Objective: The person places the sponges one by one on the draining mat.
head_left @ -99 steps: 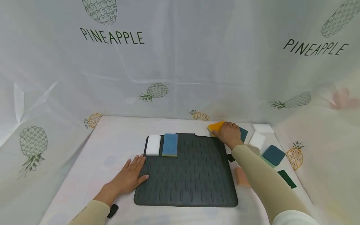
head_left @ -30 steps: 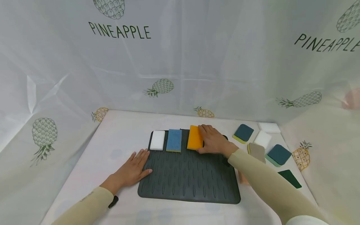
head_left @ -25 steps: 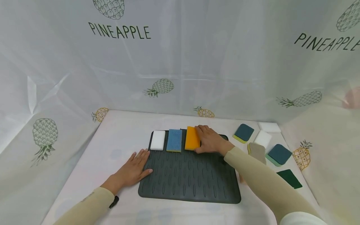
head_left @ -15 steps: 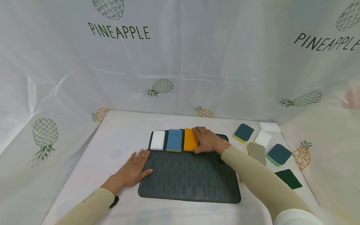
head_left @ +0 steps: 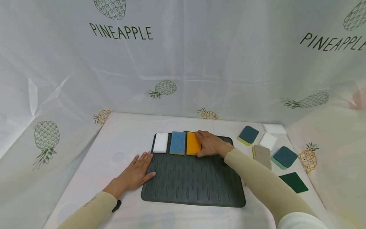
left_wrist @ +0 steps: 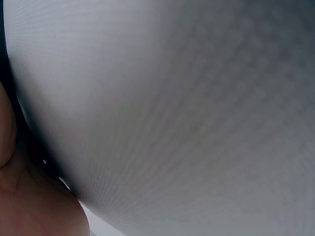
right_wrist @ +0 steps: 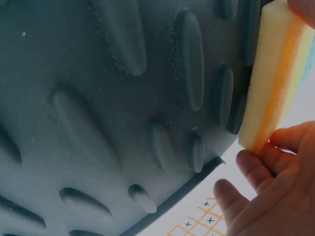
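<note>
Pineapple-printed sheeting (head_left: 217,60) is backing a dark mat (head_left: 193,181). Straight-fingered, empty left hand (head_left: 133,172) is resting at its 9 o'clock edge; right hand (head_left: 211,144) is pinching a presumably soft, light orange sponge (head_left: 193,145) at 12 o'clock, sensibly by its ends.

Right hand (right_wrist: 280,191) held a sponge (right_wrist: 268,78): two fingers at its lower end, a third stuck out clear, another digit at the top, cut off. Sponge side showed cream and orange layers. Blue edge (right_wrist: 310,61) showed beyond it. Dark ridged mat (right_wrist: 29,83) filled the left; orange grid print (right_wrist: 199,225) lay past its rim.
</note>
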`<move>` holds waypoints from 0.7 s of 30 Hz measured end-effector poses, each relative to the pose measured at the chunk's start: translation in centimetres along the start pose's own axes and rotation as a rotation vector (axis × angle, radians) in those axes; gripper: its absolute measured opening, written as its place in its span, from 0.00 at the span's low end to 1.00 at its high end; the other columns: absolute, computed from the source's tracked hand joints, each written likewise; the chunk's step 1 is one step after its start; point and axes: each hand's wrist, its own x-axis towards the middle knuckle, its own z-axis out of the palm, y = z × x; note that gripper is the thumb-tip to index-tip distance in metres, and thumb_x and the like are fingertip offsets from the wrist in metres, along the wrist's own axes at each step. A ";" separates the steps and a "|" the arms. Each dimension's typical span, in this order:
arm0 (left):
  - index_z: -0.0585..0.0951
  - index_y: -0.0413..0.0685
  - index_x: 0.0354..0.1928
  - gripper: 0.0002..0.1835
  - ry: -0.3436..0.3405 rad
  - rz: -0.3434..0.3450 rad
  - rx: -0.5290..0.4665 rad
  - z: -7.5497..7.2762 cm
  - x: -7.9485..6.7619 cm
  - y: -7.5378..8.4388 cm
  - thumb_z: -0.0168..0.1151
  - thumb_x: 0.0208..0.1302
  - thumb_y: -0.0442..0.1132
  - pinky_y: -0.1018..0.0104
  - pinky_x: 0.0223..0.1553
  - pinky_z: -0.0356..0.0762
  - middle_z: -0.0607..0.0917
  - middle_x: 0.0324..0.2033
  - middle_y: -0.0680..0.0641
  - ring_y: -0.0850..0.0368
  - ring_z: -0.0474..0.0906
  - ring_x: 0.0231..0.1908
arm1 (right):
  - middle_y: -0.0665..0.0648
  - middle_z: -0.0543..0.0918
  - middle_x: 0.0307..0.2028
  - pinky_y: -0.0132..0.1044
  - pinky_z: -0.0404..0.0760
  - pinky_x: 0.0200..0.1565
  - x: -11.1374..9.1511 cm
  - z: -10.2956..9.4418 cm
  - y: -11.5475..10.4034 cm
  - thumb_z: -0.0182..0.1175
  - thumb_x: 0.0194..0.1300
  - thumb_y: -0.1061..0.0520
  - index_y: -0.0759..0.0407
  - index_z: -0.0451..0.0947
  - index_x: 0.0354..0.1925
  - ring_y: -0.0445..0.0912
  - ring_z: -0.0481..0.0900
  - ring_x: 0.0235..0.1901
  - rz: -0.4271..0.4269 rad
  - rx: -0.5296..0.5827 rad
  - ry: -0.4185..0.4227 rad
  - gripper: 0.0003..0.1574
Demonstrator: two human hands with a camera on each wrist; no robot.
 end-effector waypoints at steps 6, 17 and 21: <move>0.53 0.36 0.83 0.47 0.004 -0.001 -0.009 -0.1 0.0 0.2 0.53 0.80 0.62 0.35 0.81 0.47 0.56 0.82 0.35 0.37 0.49 0.83 | 0.66 0.48 0.84 0.59 0.55 0.81 -0.3 -0.6 0.3 0.63 0.65 0.26 0.62 0.42 0.85 0.63 0.51 0.83 0.008 0.019 -0.039 0.71; 0.55 0.35 0.83 0.46 0.008 -0.003 -0.003 -0.2 -0.1 0.4 0.53 0.80 0.61 0.35 0.81 0.48 0.57 0.82 0.34 0.36 0.50 0.82 | 0.70 0.59 0.80 0.67 0.61 0.76 -4.6 -5.8 4.5 0.63 0.71 0.29 0.65 0.52 0.83 0.69 0.59 0.78 0.077 -0.002 0.223 0.62; 0.56 0.34 0.82 0.46 0.037 0.010 -0.015 0.0 -0.2 0.3 0.55 0.79 0.61 0.34 0.80 0.50 0.59 0.81 0.33 0.34 0.52 0.82 | 0.71 0.69 0.74 0.67 0.68 0.71 -6.3 -5.8 6.6 0.64 0.74 0.35 0.67 0.64 0.78 0.68 0.68 0.72 0.101 -0.096 0.321 0.51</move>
